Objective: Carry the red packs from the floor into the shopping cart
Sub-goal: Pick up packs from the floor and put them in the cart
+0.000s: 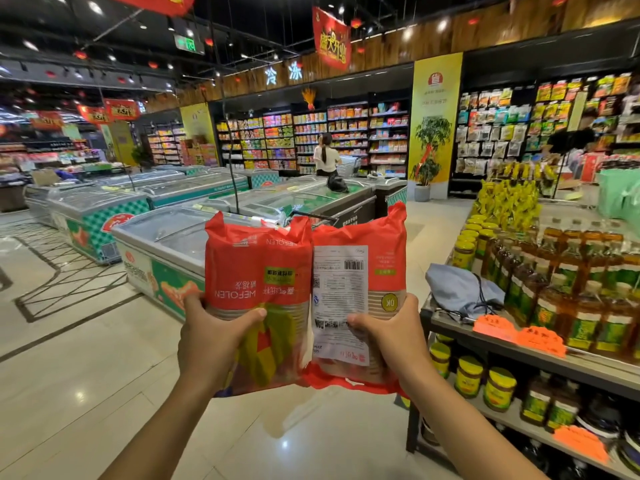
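Observation:
Two red packs are held up side by side in front of me, upside down. My left hand (211,334) grips the left red pack (258,271) near its lower part, thumb across the front. My right hand (391,336) grips the right red pack (360,271), whose white label with a barcode faces me. The two packs touch each other along the middle. A dark bar and wire edge, perhaps the shopping cart (320,216), peeks out just behind the packs' tops; most of it is hidden.
Chest freezers (166,237) stand ahead and to the left. A shelf rack (540,348) with oil bottles and yellow-lidded jars is on the right, a blue cloth bag (457,285) on its top. A person (325,157) stands at the far shelves. Pale tiled floor lies below.

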`<action>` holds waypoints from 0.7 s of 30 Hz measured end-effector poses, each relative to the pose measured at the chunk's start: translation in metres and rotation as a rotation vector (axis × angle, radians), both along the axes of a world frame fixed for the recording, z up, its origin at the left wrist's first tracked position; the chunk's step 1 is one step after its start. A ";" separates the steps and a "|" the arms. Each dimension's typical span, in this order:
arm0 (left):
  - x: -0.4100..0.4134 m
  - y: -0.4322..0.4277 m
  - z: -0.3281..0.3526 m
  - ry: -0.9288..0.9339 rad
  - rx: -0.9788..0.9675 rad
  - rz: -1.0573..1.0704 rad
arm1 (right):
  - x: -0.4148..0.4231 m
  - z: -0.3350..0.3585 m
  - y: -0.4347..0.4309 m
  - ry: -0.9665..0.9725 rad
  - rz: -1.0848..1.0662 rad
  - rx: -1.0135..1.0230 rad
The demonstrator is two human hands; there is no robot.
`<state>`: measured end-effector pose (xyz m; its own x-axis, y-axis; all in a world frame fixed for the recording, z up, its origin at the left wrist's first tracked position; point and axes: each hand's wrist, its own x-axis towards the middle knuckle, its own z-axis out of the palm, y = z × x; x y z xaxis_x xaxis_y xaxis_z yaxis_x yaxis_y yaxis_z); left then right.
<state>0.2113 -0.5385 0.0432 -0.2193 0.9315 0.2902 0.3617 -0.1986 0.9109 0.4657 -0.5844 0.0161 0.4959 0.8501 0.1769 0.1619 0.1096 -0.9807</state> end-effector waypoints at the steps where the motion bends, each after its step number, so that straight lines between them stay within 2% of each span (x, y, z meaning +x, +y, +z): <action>1: 0.003 0.011 0.000 0.000 -0.002 0.000 | 0.003 0.000 0.010 0.007 0.001 0.000; 12: 0.027 0.143 -0.024 -0.036 -0.030 -0.016 | 0.028 -0.013 0.129 0.003 -0.016 -0.027; 21: 0.043 0.303 -0.031 -0.109 -0.014 -0.075 | 0.038 -0.005 0.269 -0.049 -0.081 -0.041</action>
<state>0.2543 -0.2355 0.0117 -0.1783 0.9503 0.2553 0.2449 -0.2085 0.9469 0.5035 -0.3157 0.0111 0.5552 0.8145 0.1686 0.2169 0.0540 -0.9747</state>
